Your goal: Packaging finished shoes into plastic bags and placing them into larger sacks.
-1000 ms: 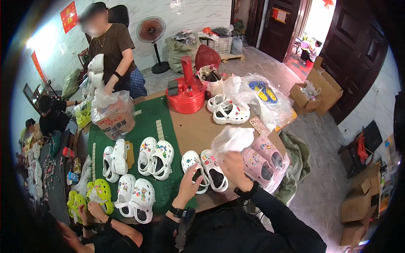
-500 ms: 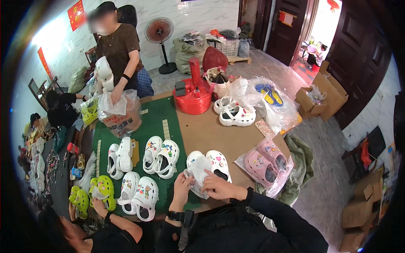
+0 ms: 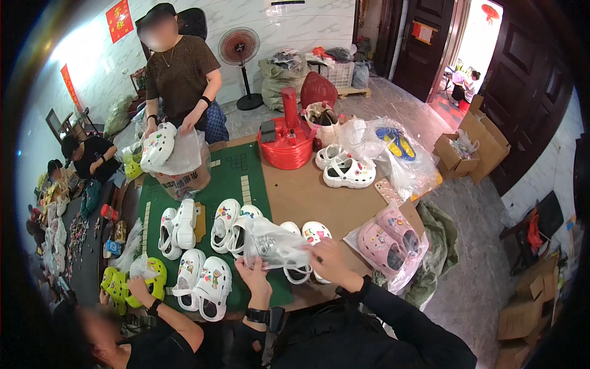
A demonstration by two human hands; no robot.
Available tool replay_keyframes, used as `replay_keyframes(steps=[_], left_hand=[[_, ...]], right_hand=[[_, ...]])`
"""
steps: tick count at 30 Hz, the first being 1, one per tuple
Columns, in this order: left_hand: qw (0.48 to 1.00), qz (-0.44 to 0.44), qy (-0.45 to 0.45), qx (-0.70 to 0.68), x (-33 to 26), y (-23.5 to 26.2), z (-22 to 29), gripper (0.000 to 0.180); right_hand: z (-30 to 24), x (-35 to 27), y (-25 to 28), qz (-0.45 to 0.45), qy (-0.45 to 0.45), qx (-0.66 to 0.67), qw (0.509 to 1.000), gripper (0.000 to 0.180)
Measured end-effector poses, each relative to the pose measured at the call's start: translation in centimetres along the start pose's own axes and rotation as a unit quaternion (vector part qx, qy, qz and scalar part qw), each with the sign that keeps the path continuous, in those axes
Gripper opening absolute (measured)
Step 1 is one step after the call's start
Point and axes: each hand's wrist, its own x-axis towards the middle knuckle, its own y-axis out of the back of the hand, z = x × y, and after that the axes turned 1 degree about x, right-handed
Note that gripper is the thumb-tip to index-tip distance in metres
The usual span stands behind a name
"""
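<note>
Green mat point(image 3: 236, 175): bears pairs of white clogs point(image 3: 184, 222), on the brown table point(image 3: 319, 197).
Left hand point(image 3: 253, 278): fingers pinch the near edge of the clear plastic bag point(image 3: 276, 246).
Bag: now spread flat over the white pair point(image 3: 310, 237); half a second ago it was bunched above them.
Right hand point(image 3: 329, 261): fingers closed on the bag's right edge.
Pink clogs point(image 3: 387, 237): bagged, at the table's right edge.

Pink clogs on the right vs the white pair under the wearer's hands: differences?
The pink clogs are fully inside a clear bag at the table's right edge, untouched; the white pair lies bare on the brown tabletop, with the left hand and right hand stretching a clear plastic bag over it. Colour differs: pink versus white. Both carry small coloured charms.
</note>
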Motion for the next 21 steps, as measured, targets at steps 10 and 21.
replay_keyframes(steps=[10, 21], left_hand=[[0.990, 0.031, -0.132, 0.026, -0.2, -1.1, 0.0, 0.040], [0.708, -0.347, -0.361, 0.498, -2.5, -1.4, 0.6, 0.053]], right_hand=[[0.6, -2.1, -1.1, 0.031, -0.265, 0.051, 0.962, 0.034], [-0.3, 0.5, 0.5, 0.027, -0.117, -0.169, 0.978, 0.056]])
